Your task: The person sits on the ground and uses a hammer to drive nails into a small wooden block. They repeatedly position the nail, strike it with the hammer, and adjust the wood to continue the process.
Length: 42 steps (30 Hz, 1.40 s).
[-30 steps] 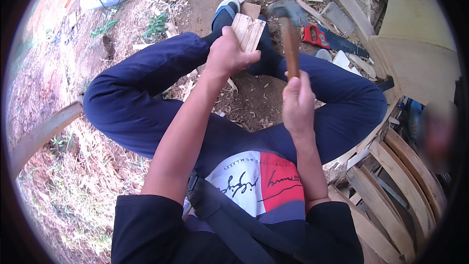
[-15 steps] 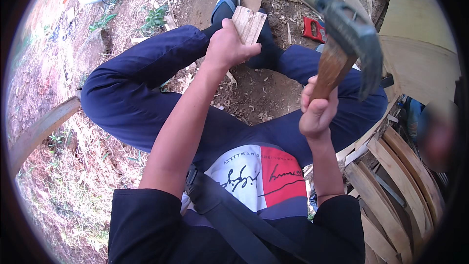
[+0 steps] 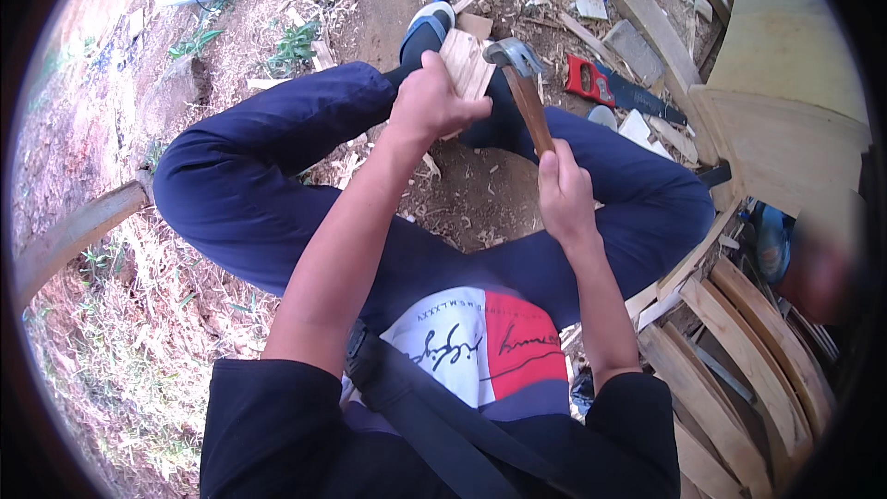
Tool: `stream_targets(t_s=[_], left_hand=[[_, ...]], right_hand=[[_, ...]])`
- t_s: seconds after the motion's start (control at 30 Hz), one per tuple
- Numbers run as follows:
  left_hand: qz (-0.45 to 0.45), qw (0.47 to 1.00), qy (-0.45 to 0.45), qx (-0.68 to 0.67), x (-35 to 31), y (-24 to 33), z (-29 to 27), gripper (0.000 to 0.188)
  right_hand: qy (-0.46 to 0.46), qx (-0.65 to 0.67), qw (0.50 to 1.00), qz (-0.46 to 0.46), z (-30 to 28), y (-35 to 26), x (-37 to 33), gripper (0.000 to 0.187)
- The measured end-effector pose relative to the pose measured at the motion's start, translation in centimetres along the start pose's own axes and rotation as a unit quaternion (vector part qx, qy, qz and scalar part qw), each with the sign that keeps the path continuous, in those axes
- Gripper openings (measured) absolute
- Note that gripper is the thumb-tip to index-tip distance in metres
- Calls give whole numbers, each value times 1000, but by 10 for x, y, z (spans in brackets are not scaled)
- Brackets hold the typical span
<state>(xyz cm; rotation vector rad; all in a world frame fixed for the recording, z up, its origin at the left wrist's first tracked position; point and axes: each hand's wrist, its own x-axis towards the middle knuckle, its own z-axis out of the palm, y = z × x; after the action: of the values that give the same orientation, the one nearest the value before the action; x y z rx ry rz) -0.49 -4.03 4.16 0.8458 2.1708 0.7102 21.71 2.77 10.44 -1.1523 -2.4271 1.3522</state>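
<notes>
Lowered since the earlier frame, the hammer (image 3: pixel 526 92), gripped in the right hand (image 3: pixel 565 192), hangs beside the wooden block (image 3: pixel 469 60), which the left hand (image 3: pixel 430 102) clamps in its fingers near the shoe (image 3: pixel 427 30), apparently for steadiness.

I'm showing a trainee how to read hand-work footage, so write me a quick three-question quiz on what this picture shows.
1. Multiple choice: what does the left hand hold?
A) a coil of rope
B) a small piece of wood
C) a metal pipe

2. True or false: the right hand grips the hammer by its wooden handle.

3. Fill in the blank: the saw lying on the ground beyond the right leg has a ____ grip.

Key: 1: B; 2: true; 3: red.
</notes>
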Motion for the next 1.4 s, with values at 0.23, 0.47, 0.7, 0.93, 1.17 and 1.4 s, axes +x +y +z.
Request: stream_targets(t_s=[0.23, 0.47, 0.7, 0.93, 1.17, 1.4], left_hand=[[-7, 1000, 5, 7, -2, 2, -1, 72], [-7, 1000, 9, 5, 4, 4, -7, 72], [-14, 1000, -12, -18, 9, 10, -7, 72], [-17, 1000, -6, 7, 2, 7, -5, 74], [-23, 999, -2, 25, 3, 4, -9, 74], [10, 1000, 14, 13, 6, 2, -1, 77]], right_hand=[[104, 75, 984, -122, -2, -13, -12, 55], [101, 215, 966, -97, -22, -46, -2, 41], [-7, -2, 1000, 15, 15, -17, 7, 43], [68, 51, 995, -43, 13, -8, -1, 43], [139, 163, 971, -108, -1, -42, -9, 54], [73, 10, 997, 10, -23, -41, 9, 37]])
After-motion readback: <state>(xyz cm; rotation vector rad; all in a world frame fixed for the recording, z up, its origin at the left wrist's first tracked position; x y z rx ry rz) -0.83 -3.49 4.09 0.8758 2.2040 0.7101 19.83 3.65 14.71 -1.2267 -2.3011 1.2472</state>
